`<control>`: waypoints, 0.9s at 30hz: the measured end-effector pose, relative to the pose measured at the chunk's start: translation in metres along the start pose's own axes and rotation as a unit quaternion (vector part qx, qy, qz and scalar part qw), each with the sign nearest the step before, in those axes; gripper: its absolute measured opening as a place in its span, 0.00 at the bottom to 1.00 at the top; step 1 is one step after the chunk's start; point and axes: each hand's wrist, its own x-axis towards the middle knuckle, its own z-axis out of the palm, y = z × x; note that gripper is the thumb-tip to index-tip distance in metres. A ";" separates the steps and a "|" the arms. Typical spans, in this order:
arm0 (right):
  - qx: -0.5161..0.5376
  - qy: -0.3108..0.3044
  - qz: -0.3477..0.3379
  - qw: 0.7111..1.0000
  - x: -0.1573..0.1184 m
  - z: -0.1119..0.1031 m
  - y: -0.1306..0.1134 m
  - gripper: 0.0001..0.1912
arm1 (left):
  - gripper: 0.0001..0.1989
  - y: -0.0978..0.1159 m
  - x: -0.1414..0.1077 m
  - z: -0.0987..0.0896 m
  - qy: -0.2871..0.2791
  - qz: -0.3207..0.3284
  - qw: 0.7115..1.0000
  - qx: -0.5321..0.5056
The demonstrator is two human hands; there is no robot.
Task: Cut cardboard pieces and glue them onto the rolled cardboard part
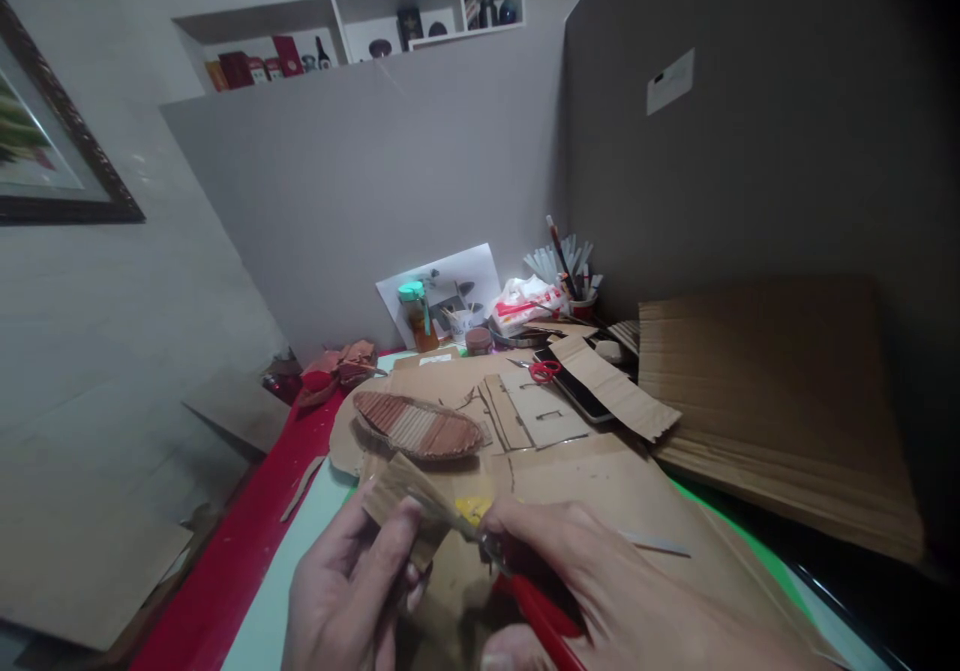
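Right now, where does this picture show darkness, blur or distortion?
Head view: the right panel fades to black at the upper corner; head view: the cardboard piece in the left hand and the red-handled tool in the right hand look soft; head view: the back panel slants at its left edge, perhaps lens stretch.

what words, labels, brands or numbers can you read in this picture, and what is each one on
No text can be read for certain.
White label on the dark panel: small dark mark, too small to read.
Red-and-white packet at the back: printing too blurred to read.
Red boxes and dark box on the wall shelf: any lettering too small to read.
Cardboard piece in the left hand: no lettering shows.
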 end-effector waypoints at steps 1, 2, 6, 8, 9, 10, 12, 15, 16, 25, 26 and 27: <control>0.001 0.004 0.000 1.000 0.000 0.000 0.000 0.31 | 0.20 0.000 0.000 0.001 0.008 0.002 1.000 -0.008; 0.002 0.003 0.001 1.000 0.001 0.000 0.000 0.31 | 0.21 0.001 0.000 0.002 0.016 0.006 1.000 -0.016; -0.008 -0.010 0.013 1.000 0.005 -0.001 0.000 0.30 | 0.22 0.003 0.000 0.003 0.022 -0.001 0.999 -0.034; -0.007 -0.016 0.017 1.000 0.004 -0.001 -0.002 0.30 | 0.22 0.003 0.000 0.002 0.015 -0.004 0.999 -0.031; -0.009 -0.015 0.020 1.000 0.003 -0.002 -0.002 0.30 | 0.21 0.002 0.000 0.002 0.010 -0.004 1.000 -0.026; -0.010 -0.015 0.024 1.000 0.002 -0.002 -0.003 0.29 | 0.21 0.001 0.000 0.001 0.006 -0.002 1.000 -0.022; -0.011 -0.013 0.033 0.999 0.000 -0.002 -0.004 0.26 | 0.21 0.000 0.000 0.000 0.004 0.001 1.000 -0.020; -0.024 -0.015 0.038 0.999 -0.002 -0.001 -0.007 0.18 | 0.21 -0.002 0.002 -0.003 0.004 -0.007 1.000 -0.031; -0.038 -0.006 0.033 0.999 -0.002 -0.001 -0.007 0.16 | 0.21 -0.002 0.003 -0.003 0.002 -0.009 1.000 -0.021; -0.145 0.069 -0.003 0.987 -0.005 0.002 -0.004 0.14 | 0.23 -0.003 0.001 0.000 0.014 0.001 1.000 0.004; -0.128 0.066 -0.005 0.989 -0.005 0.002 -0.004 0.15 | 0.22 -0.004 0.001 0.000 0.004 -0.003 1.000 0.020; -0.113 0.064 -0.005 0.991 -0.006 0.001 -0.004 0.17 | 0.22 -0.005 0.000 -0.001 -0.006 -0.011 0.999 0.040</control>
